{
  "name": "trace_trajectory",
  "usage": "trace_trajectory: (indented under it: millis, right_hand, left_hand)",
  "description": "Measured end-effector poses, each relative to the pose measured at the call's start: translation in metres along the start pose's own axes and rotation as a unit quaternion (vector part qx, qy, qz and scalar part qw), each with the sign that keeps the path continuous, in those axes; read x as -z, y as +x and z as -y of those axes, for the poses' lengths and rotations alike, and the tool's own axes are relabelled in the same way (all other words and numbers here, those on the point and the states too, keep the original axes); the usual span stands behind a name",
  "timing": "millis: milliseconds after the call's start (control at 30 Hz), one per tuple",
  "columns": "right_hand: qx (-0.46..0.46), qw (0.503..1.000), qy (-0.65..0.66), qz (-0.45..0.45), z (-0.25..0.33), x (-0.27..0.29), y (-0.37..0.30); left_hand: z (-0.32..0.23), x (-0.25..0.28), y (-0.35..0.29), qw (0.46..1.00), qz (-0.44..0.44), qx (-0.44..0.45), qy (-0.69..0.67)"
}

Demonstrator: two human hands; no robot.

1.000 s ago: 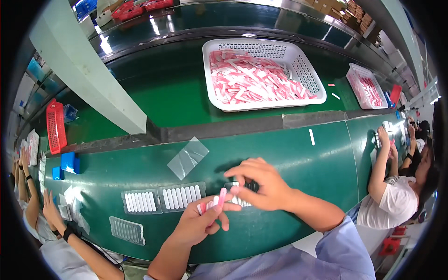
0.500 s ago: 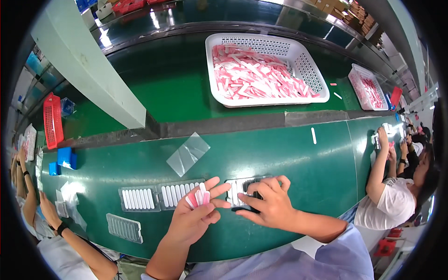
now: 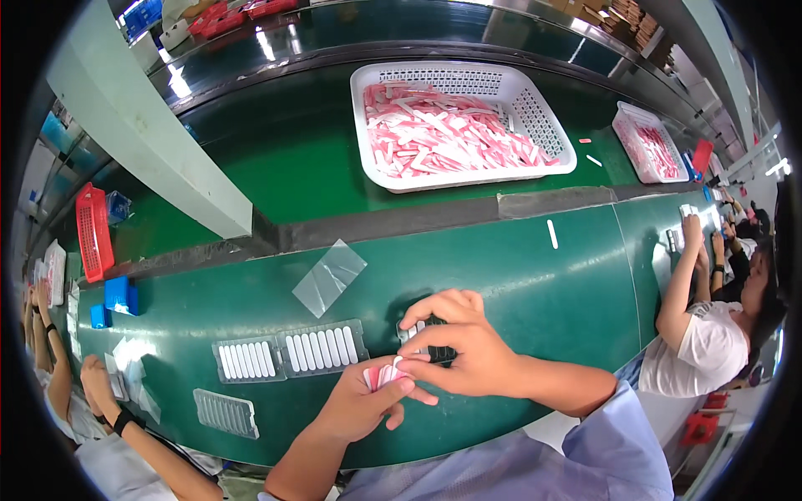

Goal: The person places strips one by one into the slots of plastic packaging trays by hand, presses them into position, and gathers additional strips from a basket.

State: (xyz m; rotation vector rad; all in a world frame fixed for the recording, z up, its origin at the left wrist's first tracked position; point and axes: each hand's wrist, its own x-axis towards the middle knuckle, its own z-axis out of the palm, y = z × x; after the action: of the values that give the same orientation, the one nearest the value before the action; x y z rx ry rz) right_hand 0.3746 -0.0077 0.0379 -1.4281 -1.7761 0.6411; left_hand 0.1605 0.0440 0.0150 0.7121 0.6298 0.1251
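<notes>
The left hand (image 3: 365, 399) curls its fingers and thumb around a small fan of pink and white strips (image 3: 381, 375), while the right hand (image 3: 464, 344), just beside it, pinches the end of one strip in that fan between thumb and forefinger, its other fingers bent. Across the table (image 3: 501, 292) from the left, another person's hand (image 3: 98, 387) is near crumpled clear film (image 3: 144, 392), with a red basket (image 3: 94, 232) and blue boxes (image 3: 122, 296) farther back. Next comes a clear grooved tray (image 3: 226, 412), lying below two filled trays (image 3: 281, 357) that sit side by side with white strips in rows. Beyond them lies a clear plastic sheet (image 3: 330, 278). A dark-looking tray (image 3: 440, 354) shows partly under the right hand, white strips in it. Behind, a large white basket (image 3: 535, 117) holds a heap of pink and white strips; farther right are a loose white strip (image 3: 552, 235), a smaller white basket (image 3: 650, 122) and a seated person (image 3: 700, 344) in a white shirt.
</notes>
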Motion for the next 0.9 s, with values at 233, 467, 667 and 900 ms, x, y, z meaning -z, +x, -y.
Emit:
trace_trajectory:
  millis: [233, 467, 667, 900]
  right_hand:
    - [-0.042, 0.984, 0.051, -0.167, -0.022, 0.017, -0.011]
    - [0.09, 0.961, -0.259, -0.025, -0.03, 0.005, -0.052]
    - [0.053, 0.985, -0.167, -0.008, -0.029, 0.009, -0.039]
    - [0.018, 0.998, -0.015, -0.06, -0.006, 0.007, -0.011]
  left_hand:
    - [0.003, 0.003, -0.001, 0.994, -0.05, -0.067, -0.068]
    - [0.009, 0.012, 0.003, 0.974, 0.005, -0.179, -0.141]
    - [0.008, 0.007, 0.003, 0.976, -0.006, -0.158, -0.151]
    - [0.003, 0.001, 0.002, 0.996, 0.011, -0.076, -0.036]
